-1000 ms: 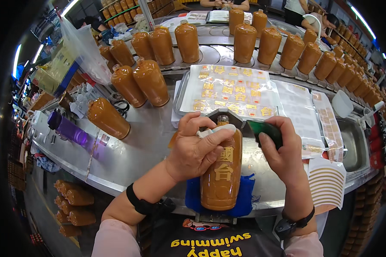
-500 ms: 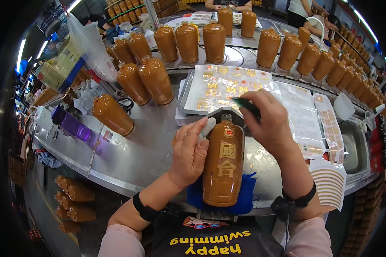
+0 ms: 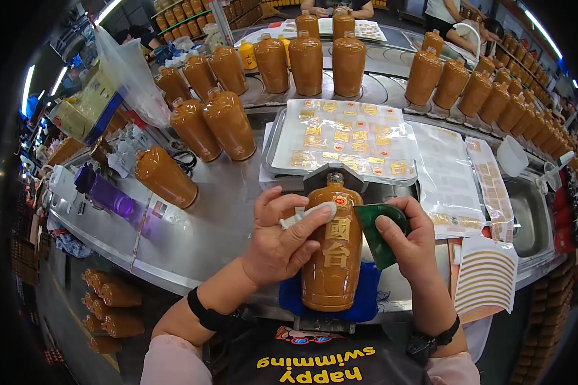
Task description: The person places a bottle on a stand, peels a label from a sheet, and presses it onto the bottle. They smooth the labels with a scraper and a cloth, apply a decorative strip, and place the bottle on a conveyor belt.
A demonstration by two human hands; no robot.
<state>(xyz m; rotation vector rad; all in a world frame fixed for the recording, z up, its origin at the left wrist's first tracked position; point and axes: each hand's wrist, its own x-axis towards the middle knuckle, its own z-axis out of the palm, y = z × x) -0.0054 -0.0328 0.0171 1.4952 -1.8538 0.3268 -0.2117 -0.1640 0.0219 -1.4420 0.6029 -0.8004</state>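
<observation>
An amber-brown bottle (image 3: 331, 282) with raised gold characters lies tilted in front of me, its neck towards a dark angled holder (image 3: 352, 178). My left hand (image 3: 279, 237) is at its left side with fingers apart. A white covering (image 3: 324, 208) sits on one fingertip, which touches the bottle near the small red-and-gold emblem (image 3: 341, 201). Another white patch shows between the fingers; what it is I cannot tell. My right hand (image 3: 410, 234) grips a flat green scraper (image 3: 380, 247) between thumb and fingers, its straight edge by the bottle's right side. A blue cloth (image 3: 363, 301) lies underneath.
Beyond the bottle, a metal tray (image 3: 277, 138) carries a sheet of gold stickers (image 3: 347, 135). Plastic sheets (image 3: 449, 179) and a curved-strip sheet (image 3: 486, 273) lie right, near a sink (image 3: 533, 221). Bottles line the conveyor (image 3: 379, 96); more bottles (image 3: 228, 125) and a purple flask (image 3: 106, 192) stand left.
My right hand has come down from over the sticker tray to the bottle's right side with the green scraper. My left hand's covered finger has moved onto the bottle. Conveyor bottles have shifted.
</observation>
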